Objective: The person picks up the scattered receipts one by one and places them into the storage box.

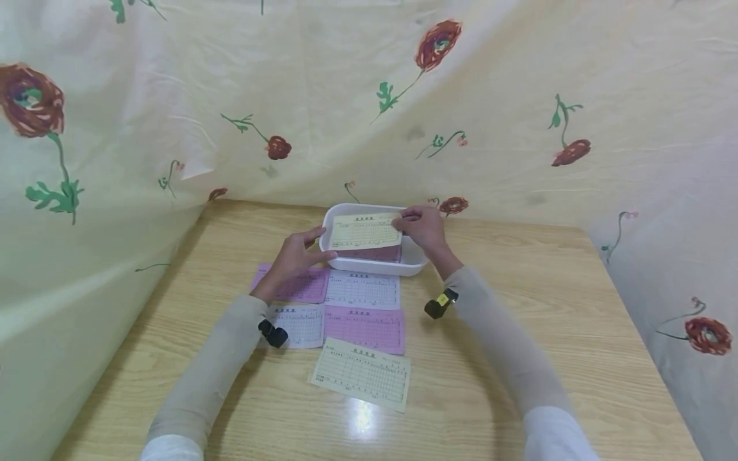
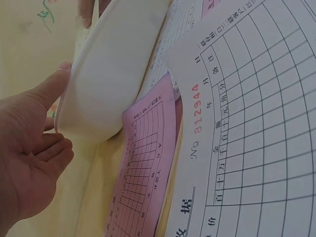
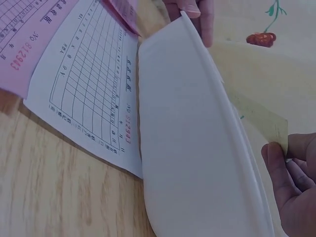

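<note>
A white tray [image 1: 412,261] stands at the table's back with a pink slip [image 1: 375,253] inside. My right hand [image 1: 423,228] pinches the right end of a yellow slip [image 1: 366,232] over the tray; in the right wrist view, thumb and finger of the right hand [image 3: 294,177] hold the corner of the yellow slip [image 3: 261,116] beyond the tray wall [image 3: 197,128]. My left hand [image 1: 294,259] holds the tray's left end. In the left wrist view the thumb of the left hand [image 2: 29,148] lies on the rim of the tray [image 2: 106,74], its other fingers bent at the outer side.
In front of the tray lie a white slip [image 1: 363,291] and a pink slip [image 1: 364,330], with a yellow slip [image 1: 363,374] nearest me. Left of them are another pink slip [image 1: 305,287] and white slip [image 1: 302,326]. A flowered cloth [image 1: 346,96] hangs behind the table [image 1: 519,288].
</note>
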`<action>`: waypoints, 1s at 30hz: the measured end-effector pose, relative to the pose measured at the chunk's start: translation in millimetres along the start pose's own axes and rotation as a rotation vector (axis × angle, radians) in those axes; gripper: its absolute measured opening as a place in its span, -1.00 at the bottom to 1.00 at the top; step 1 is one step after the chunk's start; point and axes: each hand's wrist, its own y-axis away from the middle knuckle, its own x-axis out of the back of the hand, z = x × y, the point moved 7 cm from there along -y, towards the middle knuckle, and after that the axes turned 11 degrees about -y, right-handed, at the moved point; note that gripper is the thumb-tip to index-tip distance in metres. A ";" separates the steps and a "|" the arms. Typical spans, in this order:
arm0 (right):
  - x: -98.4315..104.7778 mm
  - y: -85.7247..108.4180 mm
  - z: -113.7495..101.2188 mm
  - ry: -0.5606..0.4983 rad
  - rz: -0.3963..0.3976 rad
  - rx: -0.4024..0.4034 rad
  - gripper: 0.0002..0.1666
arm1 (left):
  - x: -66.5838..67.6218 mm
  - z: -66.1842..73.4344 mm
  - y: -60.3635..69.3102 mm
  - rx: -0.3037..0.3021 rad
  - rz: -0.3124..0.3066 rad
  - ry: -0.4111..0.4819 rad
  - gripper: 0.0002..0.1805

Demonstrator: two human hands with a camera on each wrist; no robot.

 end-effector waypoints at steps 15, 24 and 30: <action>-21.2 -0.5 2.8 0.128 -0.027 -0.049 -0.60 | -0.9 -2.6 -0.5 0.020 -0.011 -0.005 -0.09; -17.0 -4.2 -0.1 0.125 -0.055 -0.031 -0.63 | -1.9 -4.0 -0.6 0.039 -0.015 -0.010 -0.10; -5.2 3.7 -17.4 0.029 -0.087 -0.006 -0.63 | -1.1 -2.8 0.2 0.028 -0.014 -0.019 -0.08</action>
